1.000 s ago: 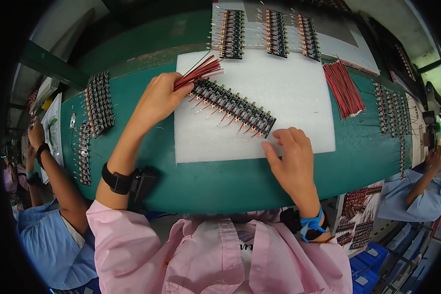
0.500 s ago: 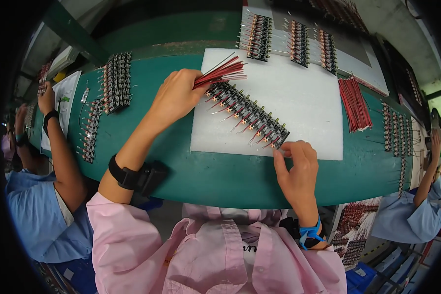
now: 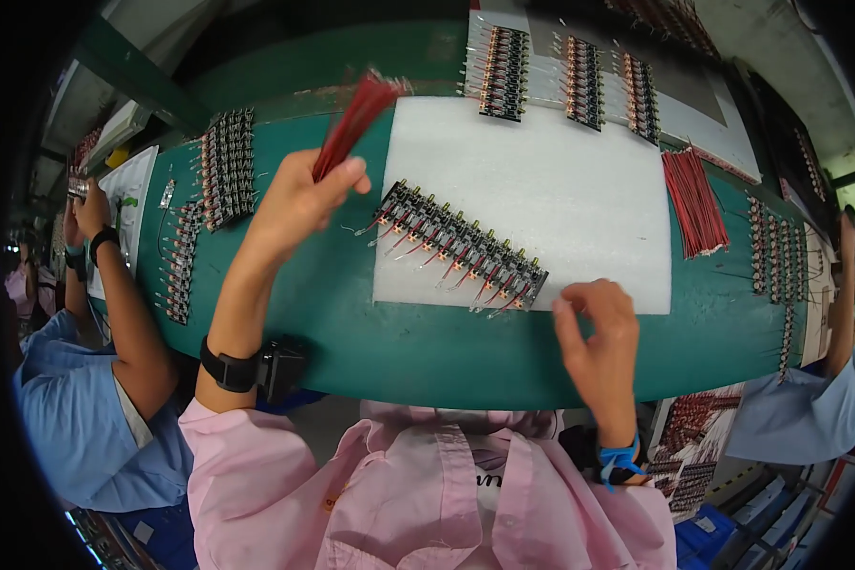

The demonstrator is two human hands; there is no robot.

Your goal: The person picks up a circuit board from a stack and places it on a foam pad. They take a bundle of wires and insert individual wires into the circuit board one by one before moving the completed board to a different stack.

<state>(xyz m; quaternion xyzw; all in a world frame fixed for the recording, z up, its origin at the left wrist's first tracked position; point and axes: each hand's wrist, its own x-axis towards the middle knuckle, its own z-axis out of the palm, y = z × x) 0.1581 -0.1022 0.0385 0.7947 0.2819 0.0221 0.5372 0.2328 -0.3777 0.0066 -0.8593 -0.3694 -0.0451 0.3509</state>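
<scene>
My left hand (image 3: pixel 304 201) is closed around a bundle of red wires (image 3: pixel 351 123), raised over the table's left-middle part. The wires' stripped ends fan out at the top. On a white foam sheet (image 3: pixel 579 199) lies a strip of small black circuit boards (image 3: pixel 461 245), slanting down to the right. Short red wires and clear-looking leads stick out along its near side; its left end reaches the foam's left edge. Just right of the strip's lower end, apart from it, is my right hand (image 3: pixel 603 328), with curved fingers, a gap inside the thumb, and nothing visible in it.
More board strips stand at the back (image 3: pixel 503 71) and lie at the left (image 3: pixel 226 171) and right (image 3: pixel 774 252) of the green table (image 3: pixel 427 356). A second red wire bundle (image 3: pixel 693 204) lies right of the foam. Co-workers in blue (image 3: pixel 95 408) sit on both sides.
My left hand has lifted the wire bundle up and left, away from the board strip, and turned it upright. My right hand has let go of the strip's end and moved slightly right.
</scene>
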